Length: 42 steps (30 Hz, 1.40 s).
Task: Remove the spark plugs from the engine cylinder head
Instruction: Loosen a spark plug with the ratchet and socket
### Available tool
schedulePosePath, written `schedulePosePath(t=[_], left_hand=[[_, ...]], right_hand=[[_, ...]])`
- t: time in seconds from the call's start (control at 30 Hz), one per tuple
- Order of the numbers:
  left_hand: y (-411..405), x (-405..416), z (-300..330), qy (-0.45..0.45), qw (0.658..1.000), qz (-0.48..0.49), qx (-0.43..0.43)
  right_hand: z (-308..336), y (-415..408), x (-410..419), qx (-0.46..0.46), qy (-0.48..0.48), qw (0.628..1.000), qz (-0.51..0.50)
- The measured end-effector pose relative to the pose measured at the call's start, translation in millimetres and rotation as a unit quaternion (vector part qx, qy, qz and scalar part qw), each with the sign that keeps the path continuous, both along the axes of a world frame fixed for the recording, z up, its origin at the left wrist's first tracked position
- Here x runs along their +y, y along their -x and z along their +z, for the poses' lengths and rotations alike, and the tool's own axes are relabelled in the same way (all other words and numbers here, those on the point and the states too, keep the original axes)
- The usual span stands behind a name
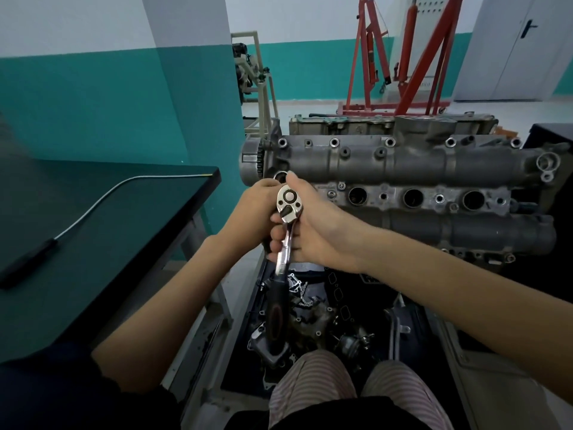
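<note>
Now both hands at frame centre: right hand (313, 225) grips ratchet (286, 225), left hand (251, 209) steadies its head over the head (403, 169); keep it square.

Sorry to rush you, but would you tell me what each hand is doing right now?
Left hand: curled around something beneath the head of the chrome ratchet wrench with a black grip; what exactly cannot be told.
Right hand: grips the wrench's shank.
</note>
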<state>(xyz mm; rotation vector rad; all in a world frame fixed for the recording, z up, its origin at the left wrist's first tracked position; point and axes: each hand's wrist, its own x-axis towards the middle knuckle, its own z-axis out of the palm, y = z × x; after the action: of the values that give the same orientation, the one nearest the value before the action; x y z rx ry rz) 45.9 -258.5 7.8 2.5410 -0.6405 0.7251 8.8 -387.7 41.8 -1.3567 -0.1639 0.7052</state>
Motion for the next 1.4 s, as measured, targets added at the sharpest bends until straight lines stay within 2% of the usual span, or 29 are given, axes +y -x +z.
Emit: schedulePosePath(t=[0.07, 0.1, 0.13, 0.17, 0.2, 0.23, 0.27, 0.3, 0.33, 0.37, 0.4, 0.47, 0.53, 0.57, 0.6, 0.67, 0.7, 0.77, 0.8, 0.83, 0.87, 0.93, 1.0, 1.03, 1.1, 1.2, 1.27, 1.33, 1.4], left_hand=[[0, -1, 3, 0.005, 1.000, -0.018, -0.011], [0, -1, 4, -0.002, 0.999, -0.033, -0.026], [0, -2, 7, -0.008, 0.999, -0.041, -0.034], [-1, -3, 9, -0.011, 0.997, -0.055, -0.050], [4, -5, 14, -0.014, 0.996, -0.060, -0.063], [5, -6, 15, -0.015, 0.994, -0.069, -0.080], [9, -6, 16, -0.022, 0.994, -0.068, -0.081], [7, -3, 12, -0.026, 0.994, -0.064, -0.082], [8, -2, 11, -0.030, 0.996, -0.040, -0.068], [5, 0, 8, -0.042, 0.997, -0.025, -0.053], [3, 2, 7, -0.056, 0.998, 0.000, -0.028], [-1, 3, 5, -0.076, 0.996, 0.034, 0.006], [-1, 1, 6, -0.083, 0.996, 0.044, 0.009], [0, 0, 6, -0.077, 0.997, 0.031, -0.009], [3, -1, 7, -0.066, 0.997, 0.017, -0.020], [5, -2, 10, -0.060, 0.997, 0.007, -0.056], [5, -3, 10, -0.070, 0.995, 0.010, -0.073], [4, -4, 8, -0.088, 0.991, 0.001, -0.103], [5, -4, 7, -0.087, 0.991, -0.007, -0.097], [5, -4, 7, -0.077, 0.993, -0.019, -0.084], [6, -3, 8, -0.067, 0.995, -0.030, -0.068], [7, -2, 9, -0.060, 0.996, -0.041, -0.059], [7, -2, 9, -0.064, 0.996, -0.032, -0.051], [6, -1, 8, -0.060, 0.996, -0.033, -0.050], [5, -2, 6, -0.038, 0.997, -0.044, -0.047], [2, -6, 4, -0.002, 0.997, -0.050, -0.053], [0, -8, 4, 0.005, 0.998, -0.047, -0.050], [0, -8, 4, 0.001, 0.998, -0.045, -0.048], [2, -7, 5, 0.015, 0.997, -0.054, -0.044]], right_hand=[[3, 1, -3, -0.166, 0.120, 0.977, -0.052], [9, -1, -10, -0.293, 0.230, 0.926, -0.064], [16, -3, -18, -0.410, 0.355, 0.838, -0.058], [25, -7, -24, -0.486, 0.456, 0.744, -0.044], [30, -11, -28, -0.527, 0.511, 0.679, -0.030], [32, -13, -29, -0.547, 0.532, 0.645, -0.027], [31, -14, -27, -0.551, 0.532, 0.642, -0.030], [26, -10, -24, -0.532, 0.498, 0.684, -0.043], [18, -5, -19, -0.477, 0.419, 0.770, -0.062], [11, 1, -13, -0.366, 0.292, 0.880, -0.074], [6, 8, -7, -0.219, 0.157, 0.962, -0.051], [-4, 13, 2, -0.040, -0.020, 0.999, -0.011], [-8, 12, 3, -0.069, 0.000, 0.998, -0.017], [-5, 10, -1, -0.155, 0.084, 0.984, -0.032], [0, 9, -7, -0.276, 0.191, 0.941, -0.044], [15, 3, -26, -0.481, 0.413, 0.772, -0.045], [22, -1, -33, -0.527, 0.492, 0.692, -0.041], [27, -9, -36, -0.557, 0.551, 0.619, -0.052], [24, -8, -33, -0.554, 0.543, 0.628, -0.061], [16, -5, -27, -0.537, 0.496, 0.677, -0.080], [6, 0, -21, -0.492, 0.407, 0.763, -0.098], [-7, 13, -9, -0.270, 0.147, 0.948, -0.083], [-17, 14, -1, -0.122, 0.016, 0.991, -0.045], [-20, 12, 1, -0.132, 0.026, 0.990, -0.052], [-18, 10, -3, -0.261, 0.113, 0.954, -0.099], [3, 7, -23, -0.478, 0.338, 0.803, -0.111], [22, 1, -32, -0.506, 0.465, 0.723, -0.070], [30, -9, -33, -0.503, 0.503, 0.702, -0.043], [24, -6, -29, -0.488, 0.451, 0.746, -0.043]])
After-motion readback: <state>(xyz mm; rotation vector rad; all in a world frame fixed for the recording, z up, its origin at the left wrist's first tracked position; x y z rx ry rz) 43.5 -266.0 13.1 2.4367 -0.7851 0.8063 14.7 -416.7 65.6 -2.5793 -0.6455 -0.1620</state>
